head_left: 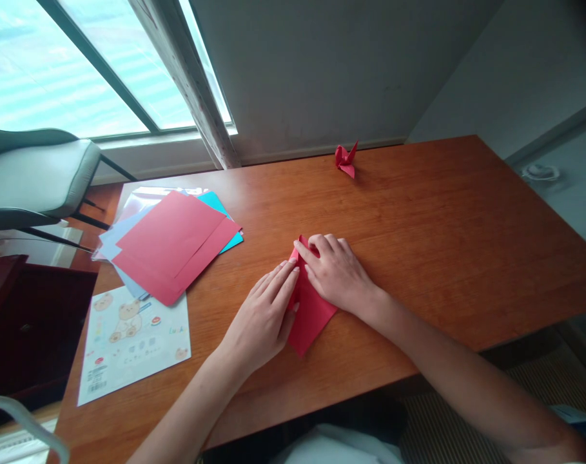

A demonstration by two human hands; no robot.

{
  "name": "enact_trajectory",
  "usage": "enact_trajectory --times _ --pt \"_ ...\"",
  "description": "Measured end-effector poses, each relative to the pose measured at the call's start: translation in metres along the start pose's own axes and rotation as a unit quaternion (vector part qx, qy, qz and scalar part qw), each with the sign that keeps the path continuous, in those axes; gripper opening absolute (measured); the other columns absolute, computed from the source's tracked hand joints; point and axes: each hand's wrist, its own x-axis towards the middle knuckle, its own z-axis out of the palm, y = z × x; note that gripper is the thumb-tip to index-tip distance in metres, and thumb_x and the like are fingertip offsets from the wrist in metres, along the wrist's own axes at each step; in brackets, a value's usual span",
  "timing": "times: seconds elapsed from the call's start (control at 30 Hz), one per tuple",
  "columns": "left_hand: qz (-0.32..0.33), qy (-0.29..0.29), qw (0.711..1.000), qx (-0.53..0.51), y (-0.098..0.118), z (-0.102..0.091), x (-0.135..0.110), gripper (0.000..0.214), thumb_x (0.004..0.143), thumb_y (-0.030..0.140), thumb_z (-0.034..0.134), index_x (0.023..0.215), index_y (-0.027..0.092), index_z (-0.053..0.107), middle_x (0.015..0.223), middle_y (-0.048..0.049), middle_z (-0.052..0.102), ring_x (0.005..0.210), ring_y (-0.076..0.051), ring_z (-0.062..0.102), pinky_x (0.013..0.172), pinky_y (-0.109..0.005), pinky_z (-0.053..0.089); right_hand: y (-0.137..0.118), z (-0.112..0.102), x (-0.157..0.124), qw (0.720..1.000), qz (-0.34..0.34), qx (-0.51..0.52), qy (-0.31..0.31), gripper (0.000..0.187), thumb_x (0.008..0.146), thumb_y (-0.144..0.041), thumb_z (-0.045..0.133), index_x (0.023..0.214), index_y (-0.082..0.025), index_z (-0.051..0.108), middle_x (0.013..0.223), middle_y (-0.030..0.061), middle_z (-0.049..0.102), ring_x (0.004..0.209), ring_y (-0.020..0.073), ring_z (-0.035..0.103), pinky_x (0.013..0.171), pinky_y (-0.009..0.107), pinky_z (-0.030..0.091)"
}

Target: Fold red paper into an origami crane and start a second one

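Note:
A folded sheet of red origami paper lies on the table with one pointed corner away from me and another toward me. My left hand rests along its left side, fingers stretched out together and pressing the edge, thumb apart. At the far tip, my right hand has its index finger and thumb on a fold, the other fingers curled. Part of the paper is hidden under both hands. Farther back stands a finished red folded-paper figure, bird-like in shape.
On the left lies a stack of red sheets over blue sheets and a clear plastic wrapper. A white printed card with a bear is nearer me. The wooden table meets the wall behind; a chair stands beyond its left side.

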Motion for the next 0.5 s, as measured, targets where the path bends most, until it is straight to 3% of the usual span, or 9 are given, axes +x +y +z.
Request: enact_trajectory --times 0.33,0.5 --pt "-0.022 -0.023 0.997 0.07 0.014 0.006 0.003 0.063 0.098 0.032 0.047 0.154 0.007 0.032 0.162 -0.019 0.033 0.153 -0.032 0.025 0.123 -0.051 0.032 0.0 0.001 0.0 1.0 0.003 0.002 -0.001 0.046 0.103 -0.03 0.042 0.145 -0.016 0.05 0.123 0.0164 0.059 0.106 0.0299 0.048 0.085 0.043 0.037" --pt "-0.029 -0.005 0.997 0.076 0.016 0.009 0.0 0.067 0.098 0.032 0.048 0.157 0.007 0.025 0.163 -0.0209 0.03 0.153 -0.032 0.026 0.121 -0.051 0.036 -0.001 0.0 0.0 1.0 0.002 -0.003 -0.002 0.047 0.101 -0.028 0.045 0.147 -0.015 0.048 0.124 0.0167 0.059 0.106 0.0301 0.048 0.085 0.043 0.037"
